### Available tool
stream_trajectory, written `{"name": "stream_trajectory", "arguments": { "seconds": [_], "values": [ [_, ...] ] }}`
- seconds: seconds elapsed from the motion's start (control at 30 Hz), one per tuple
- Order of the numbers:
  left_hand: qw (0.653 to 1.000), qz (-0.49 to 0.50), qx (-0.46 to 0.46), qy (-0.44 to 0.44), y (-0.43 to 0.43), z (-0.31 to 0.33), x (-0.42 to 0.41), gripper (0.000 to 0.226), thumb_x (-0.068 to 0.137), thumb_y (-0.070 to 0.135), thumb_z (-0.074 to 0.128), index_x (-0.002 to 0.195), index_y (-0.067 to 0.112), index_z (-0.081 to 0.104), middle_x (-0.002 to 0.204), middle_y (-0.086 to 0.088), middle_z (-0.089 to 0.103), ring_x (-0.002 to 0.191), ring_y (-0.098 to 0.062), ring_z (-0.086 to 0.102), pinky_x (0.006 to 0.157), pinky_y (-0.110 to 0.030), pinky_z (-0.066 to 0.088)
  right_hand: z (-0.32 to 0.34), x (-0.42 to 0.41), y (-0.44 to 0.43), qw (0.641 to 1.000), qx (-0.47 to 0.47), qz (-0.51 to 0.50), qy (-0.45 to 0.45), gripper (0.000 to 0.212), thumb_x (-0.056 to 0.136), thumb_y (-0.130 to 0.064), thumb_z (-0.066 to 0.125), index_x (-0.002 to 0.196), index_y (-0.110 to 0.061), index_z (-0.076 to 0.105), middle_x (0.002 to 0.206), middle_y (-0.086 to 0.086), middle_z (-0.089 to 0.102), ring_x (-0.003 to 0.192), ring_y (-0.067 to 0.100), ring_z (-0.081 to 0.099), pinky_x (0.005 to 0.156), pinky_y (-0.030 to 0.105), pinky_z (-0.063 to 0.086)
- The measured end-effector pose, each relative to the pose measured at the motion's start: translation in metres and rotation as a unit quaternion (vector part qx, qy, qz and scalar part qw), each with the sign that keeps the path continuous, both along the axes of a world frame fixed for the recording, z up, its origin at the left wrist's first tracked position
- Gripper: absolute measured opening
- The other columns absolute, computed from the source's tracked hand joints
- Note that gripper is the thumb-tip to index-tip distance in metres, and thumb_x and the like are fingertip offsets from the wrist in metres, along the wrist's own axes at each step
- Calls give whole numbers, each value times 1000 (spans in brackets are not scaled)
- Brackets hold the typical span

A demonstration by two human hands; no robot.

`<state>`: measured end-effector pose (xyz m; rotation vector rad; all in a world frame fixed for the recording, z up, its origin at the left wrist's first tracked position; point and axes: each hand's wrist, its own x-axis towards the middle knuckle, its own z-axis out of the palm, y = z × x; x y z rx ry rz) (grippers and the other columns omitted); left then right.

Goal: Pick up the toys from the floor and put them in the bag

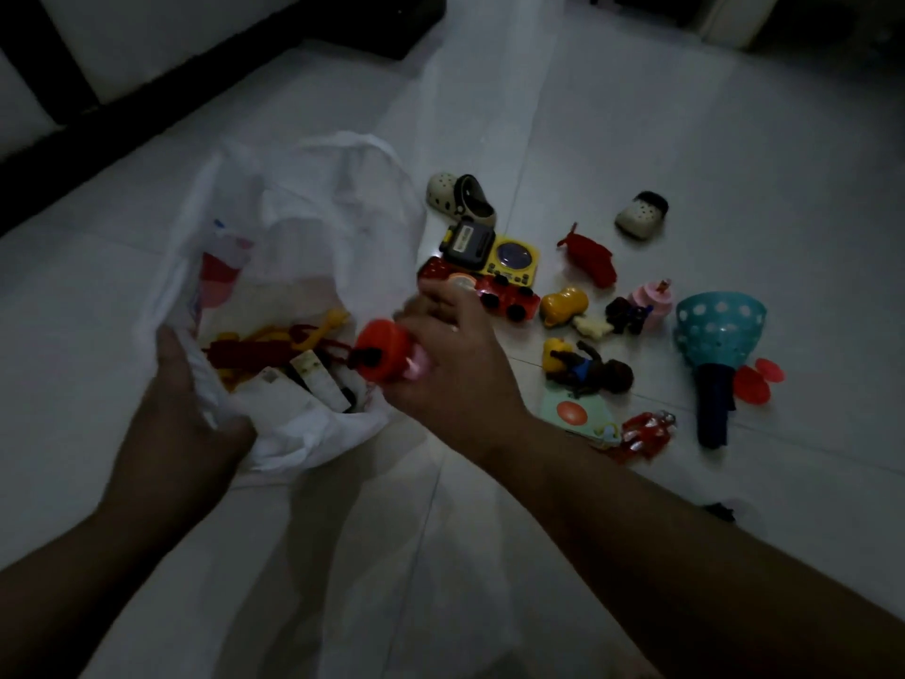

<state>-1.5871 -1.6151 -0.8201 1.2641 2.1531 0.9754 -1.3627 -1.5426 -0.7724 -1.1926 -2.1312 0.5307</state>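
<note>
A white plastic bag [313, 198] lies open on the tiled floor at the left. My left hand [181, 409] grips its near rim and holds the mouth open. Inside lie red and yellow toy figures [274, 343] and white blocks [313, 379]. My right hand [455, 360] holds a red and pink toy [384, 352] right at the bag's mouth. To the right, toys are scattered on the floor: a red toy truck [509, 296], a yellow and black toy radio [489, 249], a dark doll [595, 372], a teal cup launcher [717, 335].
Two small clog shoes [463, 198] [641, 215] lie beyond the toys. A red figure [646, 431], a green card [575, 411], a yellow duck [563, 303] and red discs [754, 382] sit at the right. Dark furniture [147, 71] runs along the far left.
</note>
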Motion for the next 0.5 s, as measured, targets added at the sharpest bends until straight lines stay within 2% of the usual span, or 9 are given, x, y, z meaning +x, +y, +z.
{"name": "stream_trajectory", "arguments": {
  "seconds": [0.07, 0.13, 0.17, 0.23, 0.27, 0.33, 0.4, 0.5],
  "values": [
    [1000, -6, 1, 3, -7, 15, 11, 103, 78, -2, 66, 150, 28, -1, 127, -19, 50, 88, -24, 50, 70, -31, 42, 13, -32, 11, 997, 45, 54, 10, 49, 64, -29, 83, 107, -10, 69, 131, 17, 47, 119, 29, 48, 96, 33, 43],
    [1000, -11, -1, -11, -8, 22, 14, 99, 81, -1, 61, 150, 27, -3, 130, -20, 50, 83, -24, 52, 58, -27, 39, 17, -67, 21, 994, 12, 107, -31, 51, 66, -30, 82, 111, -9, 67, 136, 19, 42, 118, 35, 47, 97, 41, 44],
    [1000, -9, -10, -21, -8, 23, 13, 97, 83, -1, 59, 151, 27, -5, 131, -20, 49, 84, -24, 52, 56, -26, 38, 14, -83, 26, 989, -17, 123, -75, 53, 68, -32, 80, 115, -11, 65, 141, 19, 37, 120, 37, 45, 100, 43, 42],
    [1000, -10, -25, -9, -11, 28, 16, 95, 84, 1, 57, 150, 26, -7, 140, -19, 44, 92, -22, 50, 60, -27, 37, 0, -110, 36, 971, -71, 142, -178, 58, 73, -36, 77, 124, -15, 59, 147, 19, 26, 127, 40, 37, 107, 47, 36],
    [1000, -12, -25, -1, -12, 28, 15, 96, 84, 2, 58, 150, 26, -7, 142, -17, 42, 91, -20, 50, 62, -27, 36, -8, -119, 40, 959, -91, 145, -227, 61, 74, -38, 75, 128, -17, 55, 149, 19, 21, 130, 41, 33, 108, 51, 33],
    [999, -16, -27, 4, -12, 25, 12, 99, 83, 3, 60, 150, 27, -8, 140, -17, 45, 83, -18, 52, 56, -25, 36, -23, -123, 46, 938, -113, 149, -292, 64, 76, -41, 72, 133, -22, 51, 151, 19, 16, 131, 43, 30, 110, 52, 30],
    [999, -20, -37, 9, -14, 28, 13, 100, 83, 4, 61, 149, 30, -10, 141, -19, 43, 85, -23, 55, 53, -21, 34, -23, -112, 45, 940, -117, 146, -287, 58, 81, -37, 69, 133, -21, 51, 153, 20, 15, 134, 43, 27, 113, 47, 27],
    [998, -31, -57, 15, -19, 28, 11, 103, 83, 6, 62, 148, 34, -14, 145, -17, 40, 65, -11, 51, 46, -20, 35, 4, -82, 44, 970, -52, 111, -211, 45, 86, -25, 65, 129, -20, 55, 153, 14, 23, 138, 36, 23, 111, 44, 28]
  ]
}}
